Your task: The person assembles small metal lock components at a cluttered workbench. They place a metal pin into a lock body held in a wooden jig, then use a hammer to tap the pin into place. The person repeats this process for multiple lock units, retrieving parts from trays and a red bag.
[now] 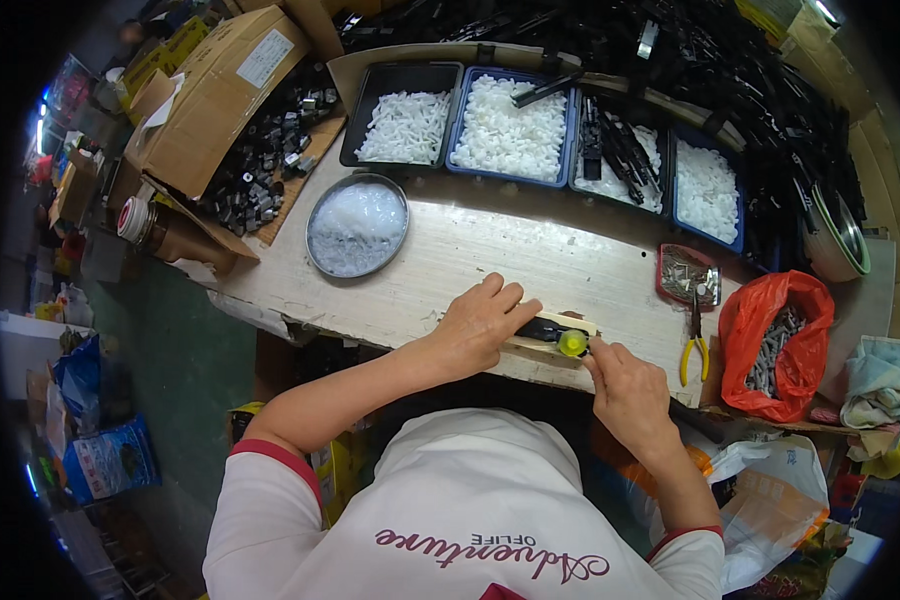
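My left hand (482, 328) lies over the left end of a black elongated part (540, 330), its fingers curled onto it near the table's front edge. The part rests on or beside a pale strip (582, 324), possibly wood. At its right end is a translucent yellow-green round piece (572, 344), whose kind I cannot make out. My right hand (627, 388) is closed just right of that piece, thumb and fingers pinched together. Whatever sits between those fingertips is hidden.
Trays of small white plastic pieces (510, 125) line the table's back, with black parts (620, 150) piled on one. A round metal dish (358, 228) stands left. Rightward are yellow-handled pliers (694, 350), a red tray of small metal pieces (686, 276) and a red bag (776, 345).
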`<control>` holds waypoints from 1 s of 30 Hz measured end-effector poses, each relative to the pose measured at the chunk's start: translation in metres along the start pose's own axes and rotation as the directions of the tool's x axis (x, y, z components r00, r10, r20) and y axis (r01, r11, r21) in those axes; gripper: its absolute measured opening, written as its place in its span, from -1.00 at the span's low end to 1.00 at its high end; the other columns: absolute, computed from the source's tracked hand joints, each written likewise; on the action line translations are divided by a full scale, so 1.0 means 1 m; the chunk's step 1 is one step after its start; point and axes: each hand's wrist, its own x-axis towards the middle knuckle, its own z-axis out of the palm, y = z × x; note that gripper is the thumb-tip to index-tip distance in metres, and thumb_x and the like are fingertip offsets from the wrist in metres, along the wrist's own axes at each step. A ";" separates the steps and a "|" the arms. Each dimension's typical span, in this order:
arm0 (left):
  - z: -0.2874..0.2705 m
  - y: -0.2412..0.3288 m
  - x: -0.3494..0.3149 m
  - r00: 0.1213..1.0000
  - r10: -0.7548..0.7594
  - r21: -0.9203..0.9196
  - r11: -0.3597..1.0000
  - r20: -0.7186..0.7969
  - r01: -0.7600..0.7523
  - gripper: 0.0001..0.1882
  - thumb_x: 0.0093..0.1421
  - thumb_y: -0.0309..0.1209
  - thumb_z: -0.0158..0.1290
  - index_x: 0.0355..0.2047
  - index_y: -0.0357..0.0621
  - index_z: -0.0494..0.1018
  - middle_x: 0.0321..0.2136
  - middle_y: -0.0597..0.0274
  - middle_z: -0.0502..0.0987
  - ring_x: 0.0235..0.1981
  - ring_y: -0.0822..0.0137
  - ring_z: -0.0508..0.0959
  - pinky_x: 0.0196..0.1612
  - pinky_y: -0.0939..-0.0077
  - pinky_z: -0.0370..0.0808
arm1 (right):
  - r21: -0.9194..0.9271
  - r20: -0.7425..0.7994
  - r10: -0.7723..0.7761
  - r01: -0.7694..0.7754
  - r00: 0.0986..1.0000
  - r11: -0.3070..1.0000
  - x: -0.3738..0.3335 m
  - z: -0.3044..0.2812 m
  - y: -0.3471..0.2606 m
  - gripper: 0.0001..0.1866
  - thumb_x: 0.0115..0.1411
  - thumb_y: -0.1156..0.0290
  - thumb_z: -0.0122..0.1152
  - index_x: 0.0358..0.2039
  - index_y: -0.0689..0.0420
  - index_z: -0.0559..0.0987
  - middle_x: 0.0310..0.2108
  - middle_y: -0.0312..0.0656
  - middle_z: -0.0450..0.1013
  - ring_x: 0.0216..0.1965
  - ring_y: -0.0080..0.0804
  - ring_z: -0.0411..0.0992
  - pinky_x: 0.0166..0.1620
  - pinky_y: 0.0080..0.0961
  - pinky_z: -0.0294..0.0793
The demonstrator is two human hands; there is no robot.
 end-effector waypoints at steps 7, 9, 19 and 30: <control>-0.002 0.001 -0.007 0.986 -0.141 -0.250 0.962 -0.092 0.114 -0.30 -0.22 -0.71 0.06 0.03 -0.17 0.22 -0.34 0.16 0.40 -0.30 0.14 0.32 -0.27 0.35 0.37 | 0.082 -0.014 0.009 -0.008 1.000 0.997 0.026 0.012 -0.018 -0.83 0.10 0.45 0.04 -0.29 0.21 0.42 -0.57 -0.09 0.39 -0.60 -0.13 0.42 -0.57 -0.30 0.37; 0.001 -0.001 -0.011 0.981 -0.164 -0.281 0.951 -0.102 0.130 -0.31 -0.20 -0.70 0.05 0.03 -0.21 0.20 -0.31 0.14 0.38 -0.27 0.13 0.31 -0.27 0.33 0.37 | 0.007 0.113 0.003 -0.004 0.994 1.000 0.035 0.011 -0.019 -0.88 0.11 0.43 0.02 -0.38 0.21 0.42 -0.62 -0.06 0.39 -0.61 -0.10 0.42 -0.57 -0.25 0.37; 0.016 0.003 -0.034 0.856 -0.318 -0.336 0.924 -0.407 0.184 -0.26 -0.21 -0.68 0.14 0.07 -0.16 0.20 -0.16 0.08 0.35 -0.13 0.11 0.32 -0.03 0.32 0.23 | 0.145 -0.084 -0.027 0.039 0.996 0.989 0.060 0.006 -0.028 -0.83 0.14 0.34 0.00 -0.45 0.18 0.40 -0.62 -0.07 0.42 -0.64 -0.06 0.42 -0.55 -0.19 0.38; 0.006 0.006 -0.042 0.901 -0.323 -0.334 0.916 -0.289 0.221 -0.26 -0.18 -0.60 0.13 0.09 -0.15 0.17 -0.12 0.09 0.31 -0.09 0.15 0.27 -0.03 0.30 0.16 | 0.110 -0.288 0.109 -0.081 0.951 0.991 0.043 0.026 0.003 -0.81 0.10 0.39 0.08 -0.27 0.16 0.49 -0.59 -0.12 0.41 -0.57 -0.17 0.42 -0.55 -0.31 0.37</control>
